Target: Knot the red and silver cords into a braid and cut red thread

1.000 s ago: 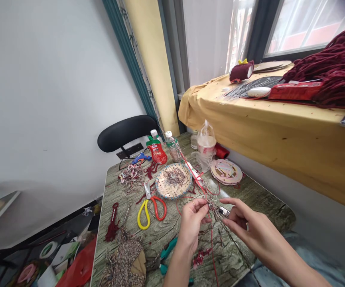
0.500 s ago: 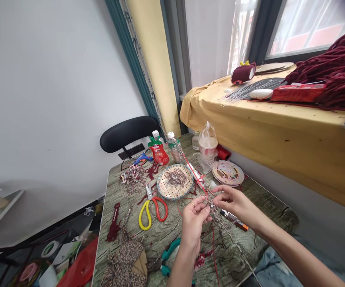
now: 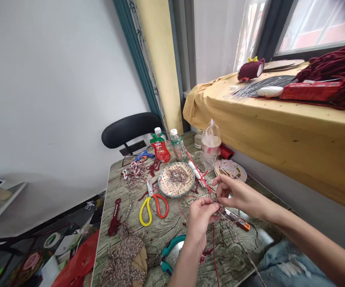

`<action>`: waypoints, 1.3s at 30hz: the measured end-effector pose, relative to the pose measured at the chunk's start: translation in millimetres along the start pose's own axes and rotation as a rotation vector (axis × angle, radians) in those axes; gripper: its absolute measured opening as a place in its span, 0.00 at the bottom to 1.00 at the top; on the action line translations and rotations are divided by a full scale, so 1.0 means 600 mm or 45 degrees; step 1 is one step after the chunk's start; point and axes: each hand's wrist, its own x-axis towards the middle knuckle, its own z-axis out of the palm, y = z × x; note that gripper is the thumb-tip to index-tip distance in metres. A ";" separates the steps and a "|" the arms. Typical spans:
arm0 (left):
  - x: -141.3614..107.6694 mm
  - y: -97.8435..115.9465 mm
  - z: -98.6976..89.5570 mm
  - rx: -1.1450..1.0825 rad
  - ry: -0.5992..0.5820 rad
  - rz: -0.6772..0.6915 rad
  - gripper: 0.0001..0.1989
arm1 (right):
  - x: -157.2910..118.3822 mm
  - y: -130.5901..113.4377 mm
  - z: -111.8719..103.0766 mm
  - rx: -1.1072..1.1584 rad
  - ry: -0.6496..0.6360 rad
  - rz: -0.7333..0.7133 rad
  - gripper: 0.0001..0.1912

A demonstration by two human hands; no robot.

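Observation:
My left hand (image 3: 202, 219), at the near middle of the table, pinches a bundle of thin brown-and-white twisted cord (image 3: 235, 235) between thumb and fingers. A red cord (image 3: 206, 181) runs from this bundle up toward a bottle. My right hand (image 3: 235, 194) is just to the right, its thumb and forefinger closed around strands at the upper part of the bundle. The exact knots between the fingers are too small to make out. Loose cord ends trail down toward the table's near edge.
Scissors with yellow and red handles (image 3: 153, 207) lie left of the hands, near a woven plate (image 3: 163, 190) of cord scraps. Teal-handled pliers (image 3: 168, 255) and a wound cord card (image 3: 127, 259) lie nearer. Bottles (image 3: 178, 148) and a bagged cup (image 3: 211, 144) stand behind.
The view has shifted slightly. My left hand has turned a little and moved right along the cords; the right hand's fingers have curled in and risen slightly.

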 end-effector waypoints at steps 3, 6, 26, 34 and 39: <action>0.003 -0.004 -0.001 -0.083 -0.033 0.036 0.06 | 0.005 -0.011 -0.007 -0.259 -0.033 -0.102 0.14; 0.004 -0.008 -0.006 -0.138 -0.061 0.064 0.05 | 0.003 -0.015 -0.003 -0.535 -0.019 -0.216 0.10; 0.003 -0.006 -0.016 -0.008 -0.054 0.051 0.12 | -0.034 0.006 0.035 -0.026 0.364 0.184 0.07; -0.002 0.003 -0.008 0.010 -0.038 0.061 0.12 | -0.034 0.001 0.043 -0.149 0.398 0.193 0.11; 0.001 0.002 -0.007 -0.003 -0.065 0.063 0.11 | -0.044 -0.001 0.044 -0.125 0.504 0.195 0.09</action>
